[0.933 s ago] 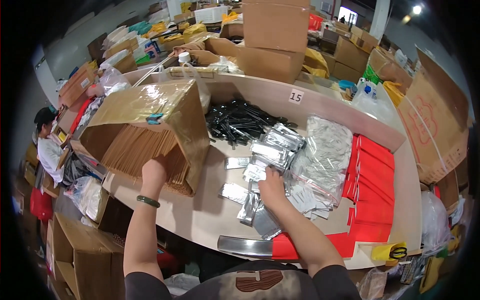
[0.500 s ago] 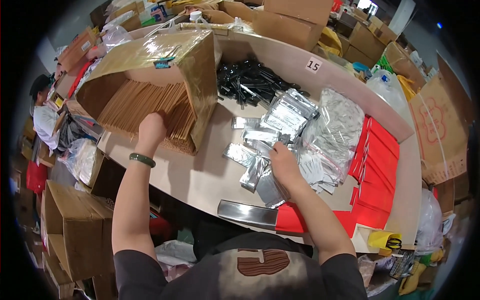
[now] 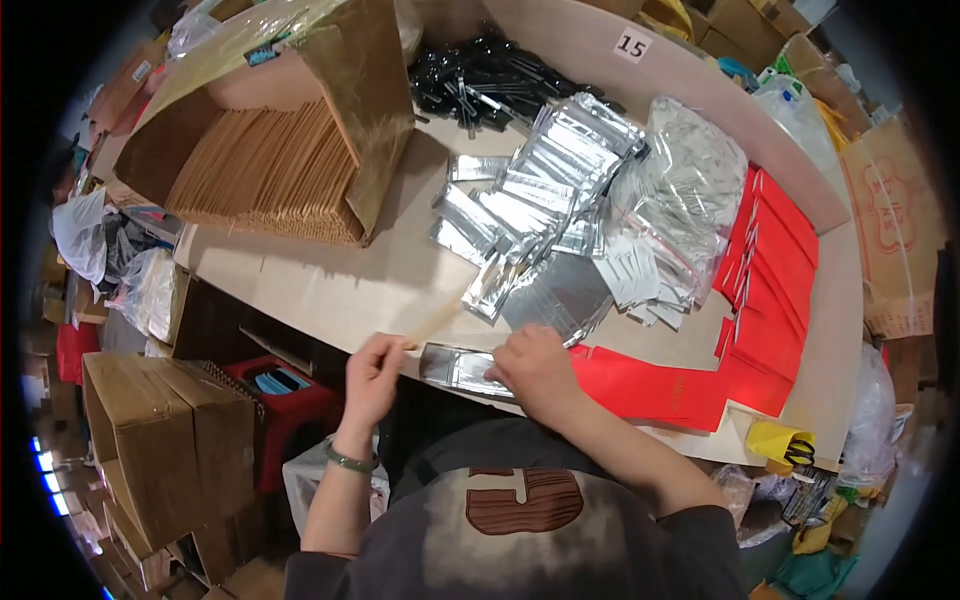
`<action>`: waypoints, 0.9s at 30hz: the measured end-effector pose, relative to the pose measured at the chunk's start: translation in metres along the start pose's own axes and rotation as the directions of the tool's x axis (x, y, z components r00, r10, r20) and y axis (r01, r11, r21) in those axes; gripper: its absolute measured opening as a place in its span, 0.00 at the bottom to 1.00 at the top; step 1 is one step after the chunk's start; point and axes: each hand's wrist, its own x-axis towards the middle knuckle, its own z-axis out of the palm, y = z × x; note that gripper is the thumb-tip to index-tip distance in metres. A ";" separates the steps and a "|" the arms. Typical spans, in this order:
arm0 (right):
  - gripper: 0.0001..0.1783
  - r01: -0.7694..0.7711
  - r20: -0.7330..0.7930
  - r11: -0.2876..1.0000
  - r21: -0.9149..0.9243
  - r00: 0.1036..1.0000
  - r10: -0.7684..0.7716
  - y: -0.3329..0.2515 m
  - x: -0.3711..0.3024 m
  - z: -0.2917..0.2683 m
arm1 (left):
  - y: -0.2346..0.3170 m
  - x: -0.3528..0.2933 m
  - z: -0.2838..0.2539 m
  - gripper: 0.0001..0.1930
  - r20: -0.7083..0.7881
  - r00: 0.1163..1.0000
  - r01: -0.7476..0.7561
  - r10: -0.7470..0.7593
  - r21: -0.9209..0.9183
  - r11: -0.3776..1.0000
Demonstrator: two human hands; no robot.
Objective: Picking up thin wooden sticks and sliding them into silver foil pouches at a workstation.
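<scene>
At the table's near edge, the left hand (image 3: pixel 375 368) is pinched nearly closed, thumb against fingers, on a slim brown strip (image 3: pixel 438 318), motion-blurred and angled up to the right. The right hand (image 3: pixel 537 368) is half curled, fingertips on the right end of a long silver foil packet (image 3: pixel 455 368); I cannot tell how firmly it grips. That packet lies along the table's edge between the hands, with red packets (image 3: pixel 650 388) just right of it.

Beyond lies a heap of smaller silver packets (image 3: pixel 530 200), between the hands and a pile of glossy black utensils (image 3: pixel 480 80). White slips (image 3: pixel 635 275) spread beside a clear bag (image 3: pixel 685 165), with a red row (image 3: pixel 775 270) further right. At left, a taped carton (image 3: pixel 380 110) on its side holds upright brown flat pieces (image 3: pixel 265 170).

The pale tabletop (image 3: pixel 300 265) is backed by a raised board (image 3: pixel 700 80). Around it are a red stool (image 3: pixel 310 412), an open carton (image 3: pixel 150 440) at lower left and a strapped carton (image 3: pixel 885 240) at far right.
</scene>
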 end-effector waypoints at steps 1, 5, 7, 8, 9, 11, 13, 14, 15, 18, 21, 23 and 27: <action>0.16 0.061 -0.094 0.997 -0.053 0.993 -0.066 0.001 -0.007 0.011 | -0.001 0.002 0.002 0.09 0.107 0.993 0.052 -0.045 -0.065 0.996; 0.18 -0.035 -0.136 0.999 -0.022 0.990 0.031 0.003 -0.033 -0.048 | 0.012 0.000 -0.028 0.05 0.279 0.918 0.344 -0.281 -0.211 0.915; 0.19 -0.015 0.072 0.996 0.087 0.997 0.009 0.014 -0.055 -0.066 | 0.005 -0.003 -0.039 0.04 0.306 0.906 0.298 -0.291 0.025 0.954; 0.19 -0.024 0.075 0.996 0.085 0.997 0.017 0.014 -0.060 -0.063 | 0.010 -0.003 -0.027 0.05 0.314 0.901 0.269 -0.300 0.139 0.953; 0.19 0.012 0.073 0.999 0.046 0.997 -0.015 0.015 -0.064 -0.055 | 0.016 0.000 -0.005 0.05 0.362 0.922 0.074 -0.140 0.189 0.979; 0.18 0.066 0.061 0.997 0.048 0.996 -0.069 0.012 -0.057 -0.046 | 0.033 0.008 0.055 0.06 0.415 0.887 -0.299 0.201 0.185 0.936; 0.20 0.005 0.058 1.000 0.008 0.998 -0.006 0.011 -0.055 -0.045 | 0.044 0.013 0.089 0.06 0.407 0.825 -0.472 0.392 0.115 0.874; 0.21 -0.052 0.059 0.998 -0.025 0.997 0.053 0.012 -0.055 -0.045 | 0.042 0.010 0.089 0.06 0.409 0.821 -0.479 0.399 0.113 0.870; 0.21 -0.054 0.051 0.998 -0.030 0.997 0.055 0.015 -0.056 -0.044 | 0.038 0.004 0.085 0.07 0.237 0.937 -0.315 0.257 0.248 0.916; 0.23 -0.091 -0.010 0.989 -0.117 0.996 0.091 0.013 -0.063 -0.038 | 0.034 -0.005 0.084 0.12 0.139 0.988 0.031 -0.072 0.279 0.960; 0.26 -0.113 -0.019 0.993 -0.019 0.993 0.112 0.015 -0.055 -0.036 | 0.078 -0.020 0.108 0.25 0.494 0.866 -0.100 0.081 0.013 0.995; 0.26 -0.082 -0.055 0.997 -0.003 0.995 0.082 0.021 -0.060 -0.045 | 0.090 -0.013 0.099 0.36 0.430 0.843 -0.459 0.324 0.259 0.850; 0.25 0.047 0.132 0.985 0.163 0.989 -0.069 0.035 -0.062 -0.090 | 0.071 0.013 0.085 0.27 0.657 0.740 -0.608 0.147 0.557 0.566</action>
